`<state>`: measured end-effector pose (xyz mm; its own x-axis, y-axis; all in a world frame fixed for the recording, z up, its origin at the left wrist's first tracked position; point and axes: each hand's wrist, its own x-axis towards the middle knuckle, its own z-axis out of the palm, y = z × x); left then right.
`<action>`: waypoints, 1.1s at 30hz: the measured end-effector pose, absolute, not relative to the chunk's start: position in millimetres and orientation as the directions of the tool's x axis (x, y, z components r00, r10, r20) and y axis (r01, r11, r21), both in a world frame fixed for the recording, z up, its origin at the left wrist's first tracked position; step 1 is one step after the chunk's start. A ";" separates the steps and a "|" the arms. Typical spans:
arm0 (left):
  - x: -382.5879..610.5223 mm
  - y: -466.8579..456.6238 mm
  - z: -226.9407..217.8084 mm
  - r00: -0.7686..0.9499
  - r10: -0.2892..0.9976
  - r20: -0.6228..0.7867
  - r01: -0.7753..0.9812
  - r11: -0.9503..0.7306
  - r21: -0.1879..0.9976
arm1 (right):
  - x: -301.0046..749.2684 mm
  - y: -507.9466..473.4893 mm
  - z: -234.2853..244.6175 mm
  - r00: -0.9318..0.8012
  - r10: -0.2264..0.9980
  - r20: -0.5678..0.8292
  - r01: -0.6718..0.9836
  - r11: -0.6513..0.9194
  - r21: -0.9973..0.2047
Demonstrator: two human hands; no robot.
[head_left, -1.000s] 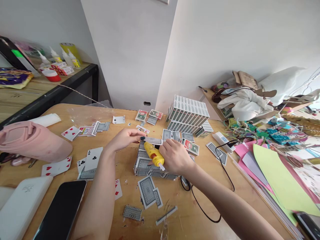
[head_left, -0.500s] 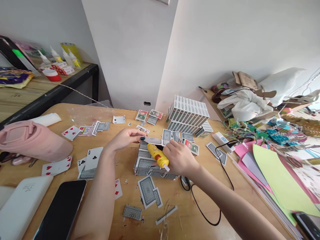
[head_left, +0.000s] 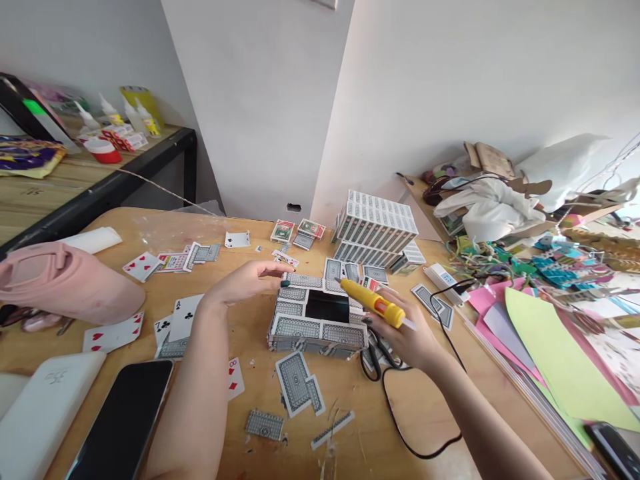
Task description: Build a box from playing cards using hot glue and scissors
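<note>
The right hand (head_left: 407,337) is wrapped around a yellow glue gun with an orange collar (head_left: 373,302), held just right of the flat box built from patterned playing cards (head_left: 316,321) at the middle of the wooden table (head_left: 150,227). Its black cord (head_left: 400,427) trails nearer. The left hand (head_left: 247,280) hovers at the box's far left corner, fingers loosely together and extended, gripping nothing. A black phone (head_left: 123,420) lies near left.

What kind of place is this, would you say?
Probably a home craft workspace. The right hand holds a yellow glue gun beside a box made of playing cards, with coloured paper sheets and glue bottles around.
</note>
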<state>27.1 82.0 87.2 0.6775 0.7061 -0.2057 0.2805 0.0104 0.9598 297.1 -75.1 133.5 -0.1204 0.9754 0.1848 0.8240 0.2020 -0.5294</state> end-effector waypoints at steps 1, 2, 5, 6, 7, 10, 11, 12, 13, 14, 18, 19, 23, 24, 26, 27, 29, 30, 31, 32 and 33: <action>29.1 81.8 87.0 0.664 0.717 -0.214 0.293 0.015 0.956 | 301.9 -79.0 130.7 -0.067 0.979 0.193 0.805 0.167 -0.570; 31.3 81.6 86.5 0.649 0.727 -0.223 0.308 0.018 0.951 | 306.3 -83.0 127.6 -0.007 0.981 0.193 0.781 0.126 -0.611; 37.9 80.9 84.5 0.623 0.743 -0.245 0.352 0.014 0.936 | 317.3 -96.5 116.6 0.192 0.972 0.133 0.648 -0.024 -0.761; 39.5 80.5 83.9 0.621 0.744 -0.249 0.361 0.011 0.933 | 320.3 -101.2 113.0 0.256 0.961 0.103 0.579 -0.067 -0.812; 40.7 80.1 83.4 0.616 0.747 -0.250 0.368 0.008 0.930 | 323.0 -106.0 110.0 0.311 0.947 0.077 0.505 -0.096 -0.858; 42.1 79.3 82.4 0.585 0.770 -0.255 0.395 0.003 0.919 | 329.7 -120.4 106.1 0.432 0.899 0.072 0.341 -0.089 -0.936; 42.0 79.3 82.1 0.580 0.773 -0.258 0.406 0.001 0.914 | 331.9 -125.3 106.4 0.467 0.880 0.085 0.316 -0.076 -0.946; 41.8 79.4 81.7 0.577 0.774 -0.261 0.413 0.000 0.911 | 334.4 -130.2 107.0 0.502 0.859 0.097 0.305 -0.071 -0.950; 41.6 79.7 81.2 0.577 0.773 -0.263 0.417 -0.001 0.909 | 337.5 -135.1 107.2 0.534 0.840 0.098 0.310 -0.087 -0.947; 41.3 80.2 80.6 0.576 0.774 -0.264 0.420 -0.003 0.908 | 341.4 -140.0 106.4 0.564 0.821 0.089 0.337 -0.130 -0.932; 40.0 82.5 78.3 0.571 0.777 -0.265 0.423 -0.002 0.906 | 365.8 -157.0 85.5 0.608 0.785 0.123 0.653 -0.405 -0.640; 39.7 83.0 78.0 0.573 0.774 -0.270 0.423 0.002 0.906 | 373.0 -160.3 75.8 0.576 0.803 0.155 0.737 -0.428 -0.523; 38.8 83.6 78.7 0.570 0.768 -0.292 0.446 0.010 0.895 | 396.7 -169.5 35.8 0.434 0.896 0.093 0.887 -0.407 -0.219; 38.7 83.5 79.3 0.565 0.771 -0.293 0.454 0.006 0.891 | 400.4 -171.0 28.9 0.415 0.908 0.060 0.899 -0.399 -0.178; 38.9 83.0 80.8 0.556 0.779 -0.290 0.459 0.003 0.888 | 405.5 -172.8 21.1 0.386 0.923 -0.010 0.913 -0.383 -0.143; 39.1 82.6 81.7 0.554 0.781 -0.289 0.457 0.004 0.889 | 407.3 -173.2 20.4 0.369 0.928 -0.047 0.917 -0.372 -0.146; 39.6 81.9 83.7 0.553 0.781 -0.291 0.454 0.011 0.891 | 409.8 -172.8 24.8 0.342 0.933 -0.111 0.918 -0.357 -0.172; 39.7 81.5 84.6 0.551 0.781 -0.295 0.455 0.015 0.890 | 410.3 -171.6 30.0 0.329 0.935 -0.135 0.918 -0.350 -0.189; 39.8 81.1 85.4 0.548 0.782 -0.297 0.457 0.018 0.889 | 410.0 -169.7 37.1 0.312 0.938 -0.152 0.915 -0.339 -0.218; 39.8 80.9 85.9 0.545 0.783 -0.299 0.458 0.020 0.889 | 408.2 -166.7 46.2 0.296 0.942 -0.161 0.905 -0.330 -0.269; 39.8 80.7 86.1 0.544 0.784 -0.300 0.457 0.023 0.889 | 404.5 -162.6 57.2 0.284 0.945 -0.165 0.883 -0.325 -0.339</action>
<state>39.8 80.7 86.1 0.5436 0.7841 -0.2996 0.4573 0.0226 0.8890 404.5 -162.6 57.2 0.2840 0.9445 -0.1650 0.8830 -0.3247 -0.3391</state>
